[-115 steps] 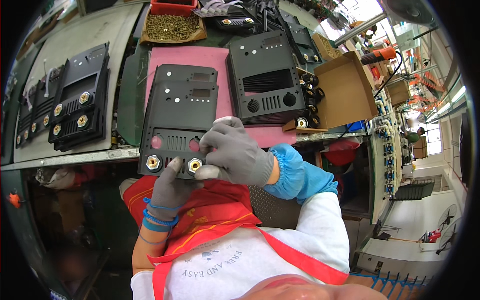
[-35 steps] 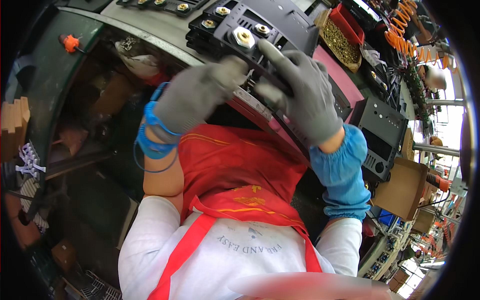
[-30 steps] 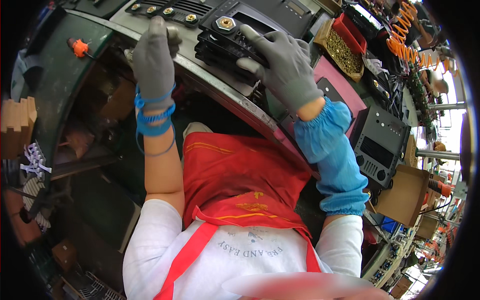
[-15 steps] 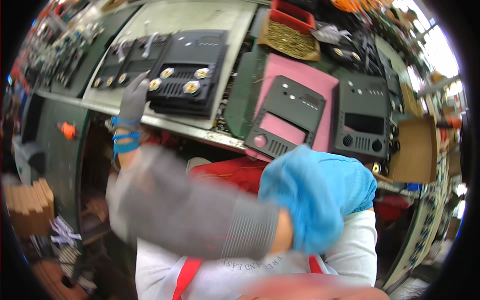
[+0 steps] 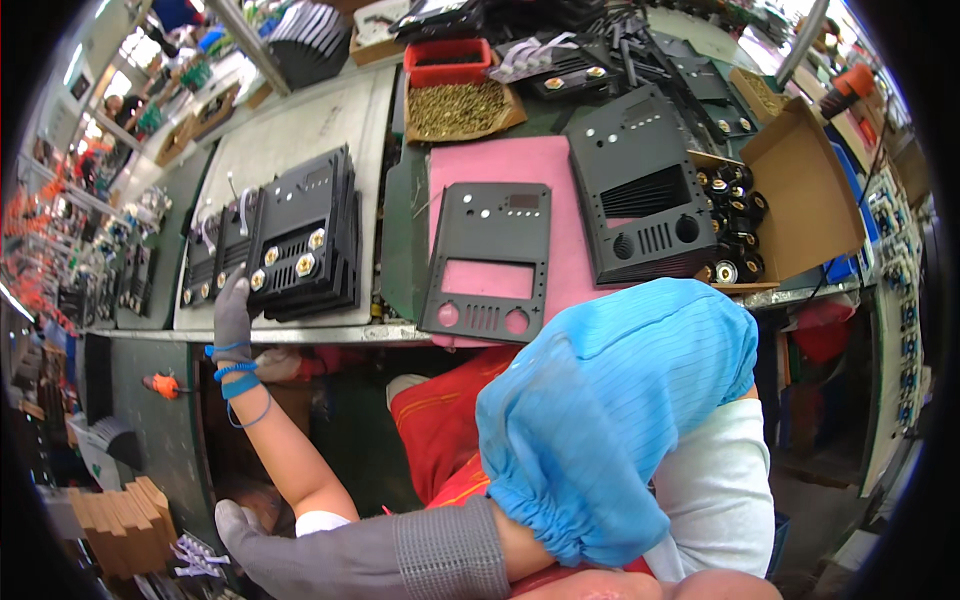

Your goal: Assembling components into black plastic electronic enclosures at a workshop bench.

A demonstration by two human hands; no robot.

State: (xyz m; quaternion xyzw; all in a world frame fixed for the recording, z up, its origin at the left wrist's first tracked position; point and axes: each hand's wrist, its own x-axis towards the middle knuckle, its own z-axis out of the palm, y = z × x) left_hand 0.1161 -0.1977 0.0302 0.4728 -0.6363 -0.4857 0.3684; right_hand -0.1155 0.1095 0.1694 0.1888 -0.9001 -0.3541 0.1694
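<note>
My left hand, in a grey glove with blue bands at the wrist, touches the near left side of a stack of black panels. Its fingers are stretched out. Gold-centred round fittings show on the stack's top panel. Low on the left, below the table edge, is my right hand, also grey-gloved, its arm in a blue oversleeve crossing my body. The fingertips look apart and nothing shows in them; part of the hand is hidden. One black panel with a rectangular cutout lies on a pink mat.
Another panel stack stands on the mat's right side. Beside it, an open cardboard box holds several black round parts. Small brass pieces fill a tray behind, near a red bin. Folded cardboard stands at lower left.
My right hand has moved down and toward me, from a blur across my body to the lower left. My left hand stays at the panel stack. The view has shifted.
</note>
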